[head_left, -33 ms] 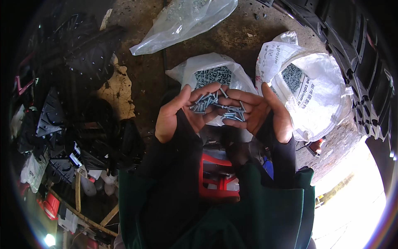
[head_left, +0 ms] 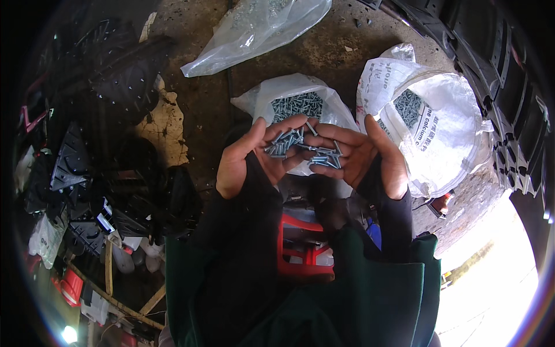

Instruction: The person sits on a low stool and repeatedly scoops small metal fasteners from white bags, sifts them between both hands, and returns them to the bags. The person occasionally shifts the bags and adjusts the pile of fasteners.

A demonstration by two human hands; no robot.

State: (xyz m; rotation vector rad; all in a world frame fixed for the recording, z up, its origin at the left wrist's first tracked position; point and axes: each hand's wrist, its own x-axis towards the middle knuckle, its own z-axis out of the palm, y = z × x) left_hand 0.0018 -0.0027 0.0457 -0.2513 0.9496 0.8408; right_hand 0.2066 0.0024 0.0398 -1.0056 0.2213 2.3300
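Note:
Palms up and side by side, my two hands form a cup with loose silver screws in it. One heap of screws [head_left: 284,143] rests on the palm and fingers of my left hand [head_left: 241,157]. More screws [head_left: 327,158] lie across the fingers of my right hand [head_left: 370,153], one of them standing out near the fingertips. Both thumbs are raised at the outer sides. Just beyond the fingertips sits an opened white plastic bag [head_left: 254,95] filled with similar screws [head_left: 298,106]; my hands cover its near part.
Right of my hands stands a white woven sack [head_left: 451,139] with screws inside. A clear plastic bag [head_left: 260,32] lies at the far side. Black moulded parts [head_left: 72,159] crowd the left, and more black parts [head_left: 491,69] are stacked at right. Below is a red stool [head_left: 286,246].

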